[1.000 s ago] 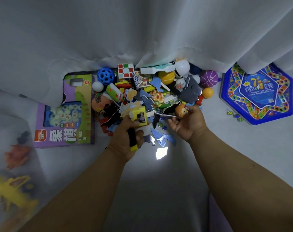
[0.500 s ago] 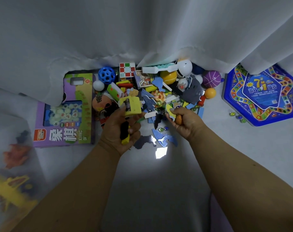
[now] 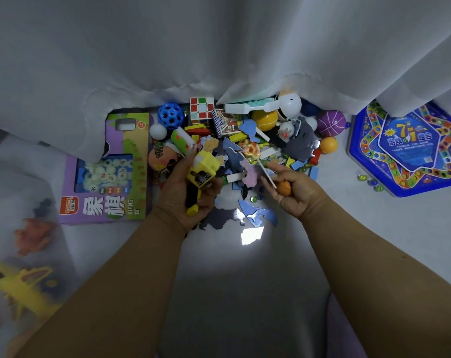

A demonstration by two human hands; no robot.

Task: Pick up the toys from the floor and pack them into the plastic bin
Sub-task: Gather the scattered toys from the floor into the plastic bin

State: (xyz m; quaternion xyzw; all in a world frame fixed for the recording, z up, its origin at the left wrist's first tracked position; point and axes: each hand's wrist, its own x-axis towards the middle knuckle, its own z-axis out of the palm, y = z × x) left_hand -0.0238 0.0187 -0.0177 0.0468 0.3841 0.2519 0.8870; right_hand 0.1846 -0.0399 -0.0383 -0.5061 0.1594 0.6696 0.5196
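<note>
A heap of toys lies on the pale floor under a white curtain: balls, a puzzle cube, blocks and flat foam shapes. My left hand grips a yellow toy vehicle together with a black and yellow piece, held just above the heap's near left side. My right hand holds a small orange figure in its palm and pinches a thin stick with a pink flat piece. The translucent plastic bin stands at the lower left, with a yellow toy and an orange one inside.
A purple boxed chess set lies left of the heap. A blue hexagonal game tin sits at the right, with loose marbles beside it. The curtain hangs over the far toys. Flat blue puzzle pieces lie near my wrists.
My left hand has lifted the yellow vehicle higher and turned it. My right hand closed around the orange figure, then drew back with it and took hold of the stick with the pink piece.
</note>
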